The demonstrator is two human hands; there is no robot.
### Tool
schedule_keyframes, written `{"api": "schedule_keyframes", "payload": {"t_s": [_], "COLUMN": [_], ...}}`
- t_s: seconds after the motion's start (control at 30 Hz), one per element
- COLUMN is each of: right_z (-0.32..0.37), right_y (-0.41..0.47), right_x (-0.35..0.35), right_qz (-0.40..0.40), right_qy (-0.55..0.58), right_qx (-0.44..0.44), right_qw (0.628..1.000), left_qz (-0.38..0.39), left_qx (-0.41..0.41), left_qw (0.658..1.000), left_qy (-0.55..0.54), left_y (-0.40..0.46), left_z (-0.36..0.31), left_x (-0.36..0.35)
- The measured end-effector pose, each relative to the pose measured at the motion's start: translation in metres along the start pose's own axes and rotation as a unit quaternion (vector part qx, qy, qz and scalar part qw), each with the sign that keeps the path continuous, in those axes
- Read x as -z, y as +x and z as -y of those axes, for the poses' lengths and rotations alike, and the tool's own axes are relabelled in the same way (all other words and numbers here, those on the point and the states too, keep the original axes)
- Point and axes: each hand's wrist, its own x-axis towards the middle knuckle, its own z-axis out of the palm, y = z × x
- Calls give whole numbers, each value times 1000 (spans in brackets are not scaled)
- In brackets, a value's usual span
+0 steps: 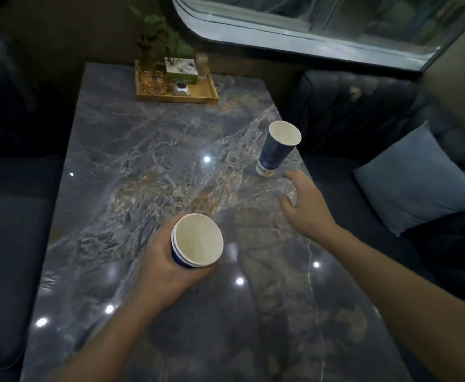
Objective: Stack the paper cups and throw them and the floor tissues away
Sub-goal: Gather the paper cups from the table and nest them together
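Note:
My left hand [159, 268] grips a stack of blue paper cups [197, 241] with white insides, held just above the middle of the marble table [132, 161]; a few nested rims show. A single blue paper cup [276, 148] stands upright near the table's right edge. My right hand [303, 205] hovers over the table just in front of that cup, fingers spread and holding nothing, a short gap from its base. No floor tissues are visible.
A wooden tray [176, 91] at the table's far end holds a plant, a tissue box, glassware and a small silver object. Dark sofas flank the table, with a light blue cushion [418, 177] on the right one. A window [322, 20] lies beyond.

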Motion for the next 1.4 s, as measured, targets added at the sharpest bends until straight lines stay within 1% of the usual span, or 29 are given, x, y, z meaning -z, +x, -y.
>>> {"api": "schedule_keyframes", "payload": {"t_s": [0.13,0.23,0.43,0.53,0.67,0.73,0.9,1.07,1.27,1.4], "right_z": [-9,-16,-27,-29,-37,-41,-41,-38,-36,-18], "right_y": [38,72,133,161,178,179,180,173,132,80], "right_x": [-1,1,-2,-5,-19,-27,-31,-29,-19,-11], "right_qz": [16,10,36,59,67,56,28,34,58,52], "right_qy": [-64,-109,-205,-251,-208,-186,-195,-181,-128,-52], "right_qx": [-9,-4,-17,-43,-116,-128,-128,-130,-108,-101], "right_qw": [998,994,978,965,969,973,972,974,984,992], "left_qz": [-1,-8,22,34,35,32,11,22,47,52], "left_qx": [12,22,17,23,25,27,22,17,30,40], "left_qw": [999,998,999,996,996,997,998,997,997,998], "left_qy": [-40,-59,43,74,74,69,61,74,60,24], "left_y": [8,11,12,12,11,12,13,13,13,3], "left_z": [4,7,-1,-2,-4,-4,-8,-11,-8,-17], "left_x": [-3,-2,-11,-15,-18,-17,-18,-20,-20,-15]}}
